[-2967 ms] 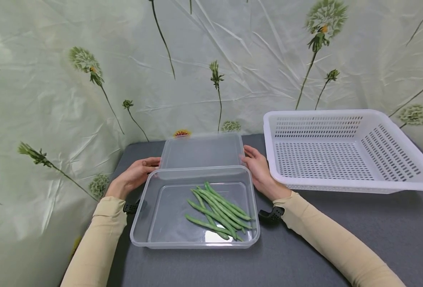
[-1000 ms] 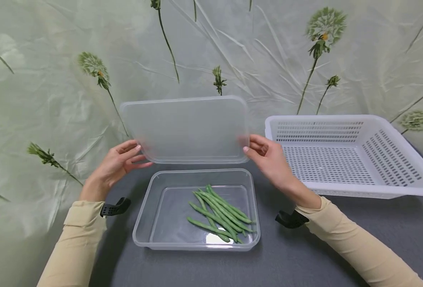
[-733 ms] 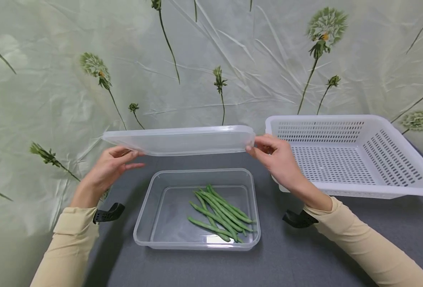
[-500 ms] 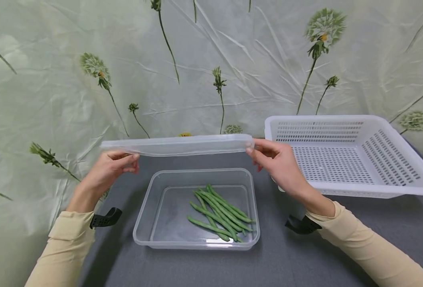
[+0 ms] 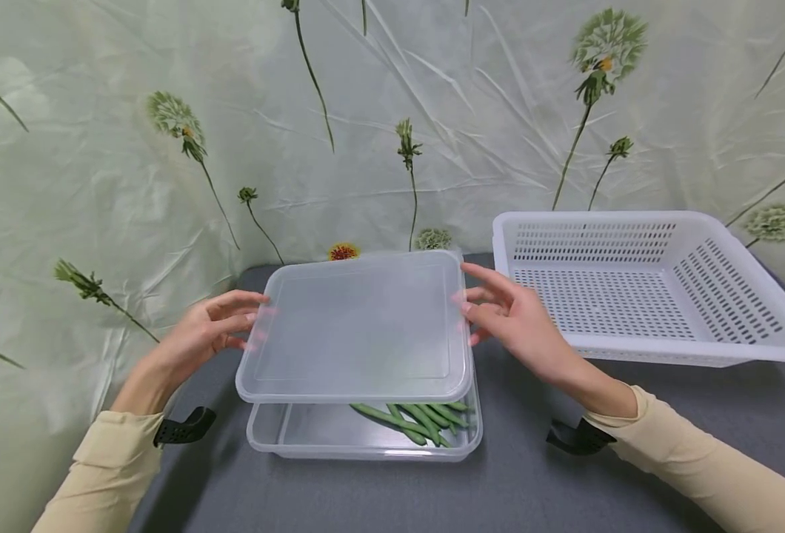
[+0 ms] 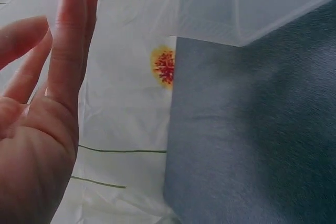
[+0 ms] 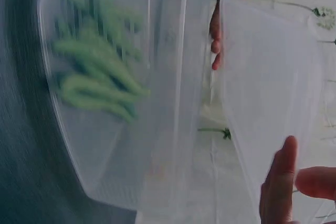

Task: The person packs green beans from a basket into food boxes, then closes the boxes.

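Note:
A frosted clear plastic lid (image 5: pixel 359 326) is held between both hands, tilted above a clear rectangular container (image 5: pixel 366 453) and covering its rear part in the head view. My left hand (image 5: pixel 195 333) grips the lid's left edge, thumb in front and some fingertips behind. On the opposite edge, my right hand (image 5: pixel 526 318) pinches with the thumb, and its index finger reaches toward the far corner. Several green beans (image 5: pixel 419 422) lie in the container, their far ends hidden by the lid. The right wrist view shows a gap between lid (image 7: pixel 268 66) and container (image 7: pixel 181 77).
To the right stands a white perforated basket (image 5: pixel 632 352), close behind my right hand. A dark grey cloth (image 5: pixel 392 496) covers the table. Behind it hangs a pale sheet (image 5: pixel 339 192) with a dandelion print. Each wrist wears a black strap (image 5: pixel 186 427).
The lid has been lifted from behind the container, tipped through near edge-on, and brought forward and down over it. Both hands moved with it; the container and basket have stayed put.

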`<state>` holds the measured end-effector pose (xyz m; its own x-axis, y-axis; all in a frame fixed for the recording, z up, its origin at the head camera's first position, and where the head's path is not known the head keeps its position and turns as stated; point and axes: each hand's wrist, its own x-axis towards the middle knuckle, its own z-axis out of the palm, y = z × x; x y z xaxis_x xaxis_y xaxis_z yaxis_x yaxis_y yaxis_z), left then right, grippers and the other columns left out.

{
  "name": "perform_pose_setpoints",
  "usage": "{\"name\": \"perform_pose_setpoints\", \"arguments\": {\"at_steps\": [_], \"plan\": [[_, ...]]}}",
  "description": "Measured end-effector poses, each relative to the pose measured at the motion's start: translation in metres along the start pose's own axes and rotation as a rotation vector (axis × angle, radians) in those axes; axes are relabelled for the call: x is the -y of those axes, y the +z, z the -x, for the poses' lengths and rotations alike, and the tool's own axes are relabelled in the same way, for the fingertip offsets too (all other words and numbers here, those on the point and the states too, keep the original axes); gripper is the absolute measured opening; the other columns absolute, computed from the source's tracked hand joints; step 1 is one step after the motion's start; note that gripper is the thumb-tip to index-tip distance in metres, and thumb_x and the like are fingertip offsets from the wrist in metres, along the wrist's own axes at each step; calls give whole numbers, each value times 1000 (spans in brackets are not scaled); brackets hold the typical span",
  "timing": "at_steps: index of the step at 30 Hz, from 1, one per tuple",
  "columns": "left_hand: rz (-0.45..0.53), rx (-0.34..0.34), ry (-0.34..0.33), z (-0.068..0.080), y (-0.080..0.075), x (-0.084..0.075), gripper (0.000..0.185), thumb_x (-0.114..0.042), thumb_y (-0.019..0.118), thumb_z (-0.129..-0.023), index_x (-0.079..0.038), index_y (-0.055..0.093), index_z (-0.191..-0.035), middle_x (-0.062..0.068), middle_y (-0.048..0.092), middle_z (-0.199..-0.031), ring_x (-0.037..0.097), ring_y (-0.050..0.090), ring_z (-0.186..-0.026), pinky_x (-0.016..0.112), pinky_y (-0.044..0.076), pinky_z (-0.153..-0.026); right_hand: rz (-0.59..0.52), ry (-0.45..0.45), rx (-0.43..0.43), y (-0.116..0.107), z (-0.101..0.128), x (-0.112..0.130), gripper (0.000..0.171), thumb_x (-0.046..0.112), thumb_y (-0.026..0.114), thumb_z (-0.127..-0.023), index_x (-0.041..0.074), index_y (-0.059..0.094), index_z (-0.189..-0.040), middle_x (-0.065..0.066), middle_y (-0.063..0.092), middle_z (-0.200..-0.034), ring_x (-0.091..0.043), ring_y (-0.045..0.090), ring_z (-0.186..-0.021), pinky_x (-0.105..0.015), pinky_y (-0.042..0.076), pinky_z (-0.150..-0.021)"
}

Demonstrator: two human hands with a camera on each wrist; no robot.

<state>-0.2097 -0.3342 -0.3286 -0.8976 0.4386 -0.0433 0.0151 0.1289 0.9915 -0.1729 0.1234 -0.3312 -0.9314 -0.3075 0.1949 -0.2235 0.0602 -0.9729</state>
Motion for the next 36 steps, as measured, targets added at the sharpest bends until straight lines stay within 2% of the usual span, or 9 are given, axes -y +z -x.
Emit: {"name": "perform_pose_setpoints", "arguments": {"at_steps": [5,9,12,16,18,22,27,31,36], "plan": [[-95,23,-56,7,6,2,46,-1,58,-98,-4,41,-141,14,64,-126,31,69,-93,46,56,-75,47,40,6,7,15,-3,61,16,67,-95,5,39,-149,-17,65,-122,-25,69,-82,-41,58,-69],[-271,-14,-115,13,16,2,60,-6,65,-94,-4,37,-147,23,53,-133,27,69,-87,45,56,-72,73,75,32,14,26,-6,66,16,71,-92,4,39,-149,-17,61,-125,-25,69,-86,-40,58,-67],[-373,-17,-152,17,24,2,64,-10,68,-92,-2,37,-148,26,45,-135,25,67,-82,43,57,-70,152,106,43,16,32,-7,68,21,73,-90,6,41,-148,-13,61,-124,-23,69,-80,-35,57,-65],[-389,-6,-192,22,31,0,66,-13,70,-92,-4,37,-148,26,42,-137,28,67,-81,43,57,-71,303,88,26,15,38,-11,67,29,75,-89,4,46,-145,-5,61,-115,-17,62,-71,-27,47,-60],[-385,-4,-199,23,34,0,66,-15,70,-92,-5,37,-149,25,42,-137,29,67,-82,43,57,-70,370,63,24,15,39,-15,67,30,75,-89,2,47,-143,-3,58,-110,-16,56,-74,-26,44,-60],[-394,-5,-192,27,37,0,67,-18,70,-93,-6,36,-149,24,41,-138,27,67,-86,41,57,-72,441,50,46,15,40,-24,70,28,76,-88,-1,45,-143,-4,53,-103,-15,52,-77,-25,45,-64],[-400,0,-176,31,37,3,68,-20,70,-93,-9,36,-151,22,39,-142,23,68,-94,37,56,-76,391,91,72,13,40,-30,74,28,75,-88,0,40,-147,-5,51,-107,-13,58,-78,-27,48,-61],[-354,24,-159,32,38,6,67,-18,69,-94,-9,35,-152,19,38,-144,24,67,-98,37,55,-79,341,118,70,13,43,-31,75,27,74,-89,2,37,-150,-7,51,-112,-14,63,-79,-28,49,-59],[-320,22,-161,34,38,10,68,-19,70,-93,-12,36,-152,16,39,-142,25,67,-97,37,55,-81,349,128,49,13,47,-31,74,25,76,-87,3,40,-149,-7,53,-117,-12,65,-85,-27,46,-61]]}}
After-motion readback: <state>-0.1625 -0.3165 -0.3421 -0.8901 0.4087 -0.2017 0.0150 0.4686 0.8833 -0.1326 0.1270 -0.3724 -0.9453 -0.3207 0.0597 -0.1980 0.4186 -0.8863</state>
